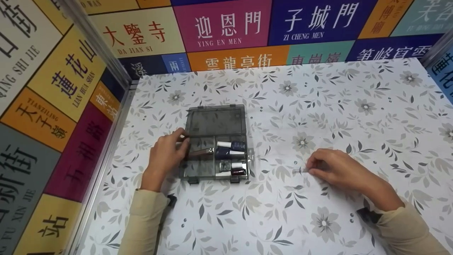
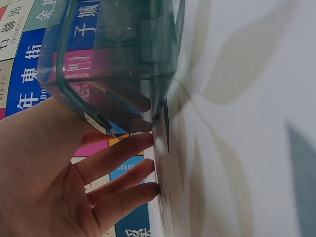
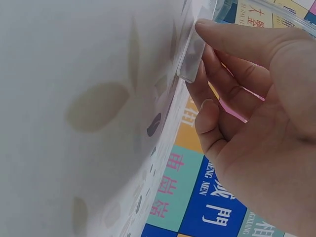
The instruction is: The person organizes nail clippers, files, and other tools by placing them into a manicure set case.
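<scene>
A smoky see-through compartment box (image 1: 198, 169) lies on the flowered table with its lid (image 1: 216, 120) folded back. Nail polish bottles (image 1: 233, 146) fill its right compartments, and a nail clipper (image 1: 201, 152) lies on the left side. My left hand (image 1: 166, 150) rests at the box's left edge, thumb and forefinger by the rim. In the left wrist view, the other fingers (image 2: 126, 200) reach down to the tabletop beside the box, fairly straight. Away to the right, my right hand (image 1: 336, 168) pinches a small clear flat bar (image 3: 191, 61) between thumb and fingers, low over the table.
The patterned tabletop (image 1: 368, 134) spreads around the box and both hands. Sign-covered panels (image 1: 226, 28) stand behind the table, with another panel wall (image 1: 53, 106) along the left side. Dark wrist straps (image 1: 368, 214) show at the sleeves.
</scene>
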`<action>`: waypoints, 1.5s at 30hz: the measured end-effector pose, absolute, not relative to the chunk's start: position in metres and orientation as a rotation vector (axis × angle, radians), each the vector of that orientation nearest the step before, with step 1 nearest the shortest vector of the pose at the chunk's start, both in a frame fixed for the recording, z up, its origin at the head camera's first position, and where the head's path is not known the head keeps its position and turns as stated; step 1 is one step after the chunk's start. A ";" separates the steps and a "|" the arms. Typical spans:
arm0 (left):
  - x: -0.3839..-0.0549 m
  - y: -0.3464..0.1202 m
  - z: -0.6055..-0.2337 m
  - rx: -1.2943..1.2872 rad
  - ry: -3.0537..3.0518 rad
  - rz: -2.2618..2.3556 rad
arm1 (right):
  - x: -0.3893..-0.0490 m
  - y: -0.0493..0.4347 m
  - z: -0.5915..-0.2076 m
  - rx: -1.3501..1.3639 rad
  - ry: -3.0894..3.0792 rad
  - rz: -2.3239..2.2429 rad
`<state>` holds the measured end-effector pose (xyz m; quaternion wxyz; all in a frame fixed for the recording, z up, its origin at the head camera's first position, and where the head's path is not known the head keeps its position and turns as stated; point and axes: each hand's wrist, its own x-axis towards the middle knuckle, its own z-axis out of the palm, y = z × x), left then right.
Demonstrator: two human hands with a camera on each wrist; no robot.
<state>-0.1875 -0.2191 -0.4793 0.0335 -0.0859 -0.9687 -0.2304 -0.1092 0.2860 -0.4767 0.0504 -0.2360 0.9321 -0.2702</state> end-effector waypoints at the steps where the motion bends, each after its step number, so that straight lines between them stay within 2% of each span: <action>1: -0.187 -0.219 -0.479 -0.264 -2.981 -0.713 | -0.109 0.285 -0.476 -0.715 2.836 -0.820; 17: -0.188 -0.219 -0.480 -0.250 -2.984 -0.718 | -0.108 0.280 -0.473 -0.702 2.829 -0.863; 45: -0.188 -0.218 -0.480 -0.265 -2.974 -0.673 | -0.122 0.242 -0.468 -1.133 2.935 -1.045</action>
